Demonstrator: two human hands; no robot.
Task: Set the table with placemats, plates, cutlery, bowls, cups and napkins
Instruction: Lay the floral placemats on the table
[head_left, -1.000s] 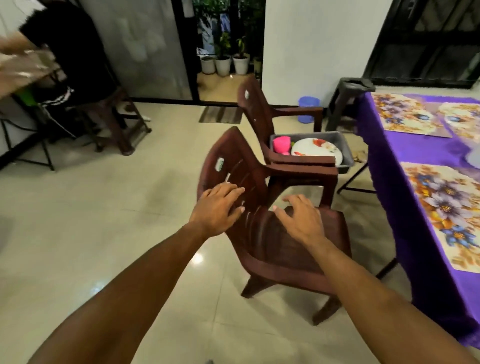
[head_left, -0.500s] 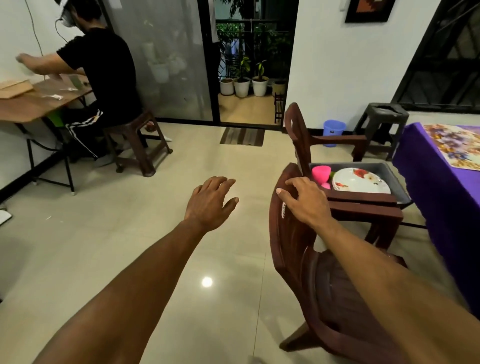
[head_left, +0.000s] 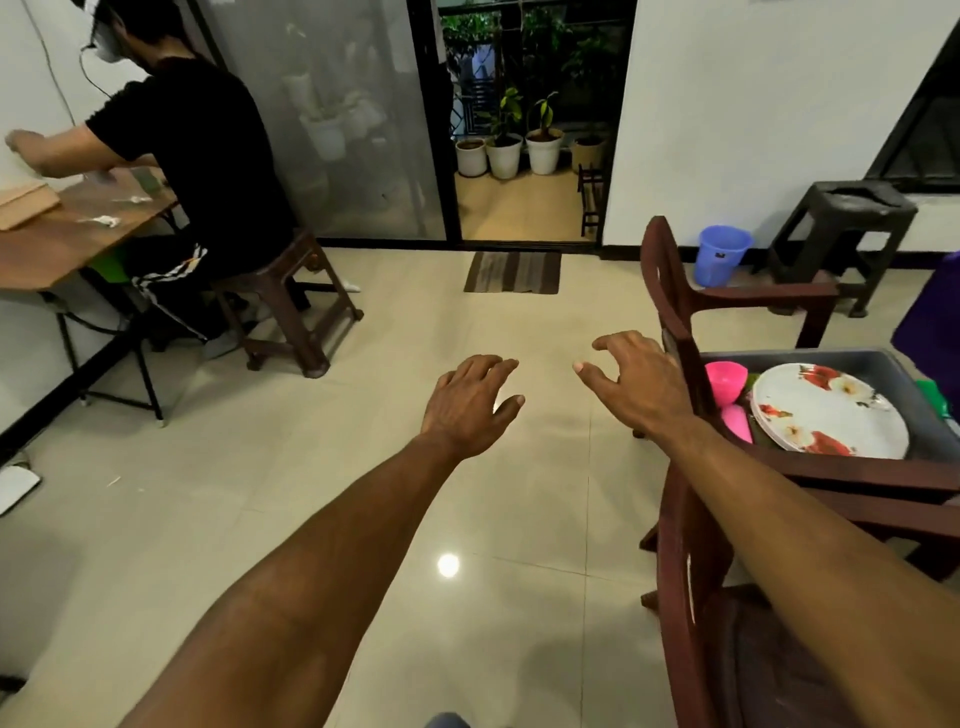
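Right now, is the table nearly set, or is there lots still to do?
Lots still to do. Both hands are empty: the left hand and right hand hover over the floor. The flowered plates and pink cup sit unpicked in the grey tub on the chair. Only a purple corner of the table shows.

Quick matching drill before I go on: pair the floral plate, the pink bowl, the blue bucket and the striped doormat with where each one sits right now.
Things:
1. floral plate
2. pink bowl
3. blue bucket
4. striped doormat

Places:
A. on the floor by the white wall, behind the far chair
B. on the floor at the open doorway
C. in the grey tub on the chair, left end, next to the chair back
D. in the grey tub, leaning across its middle

Pairs: 1-D, 2-C, 3-A, 4-B
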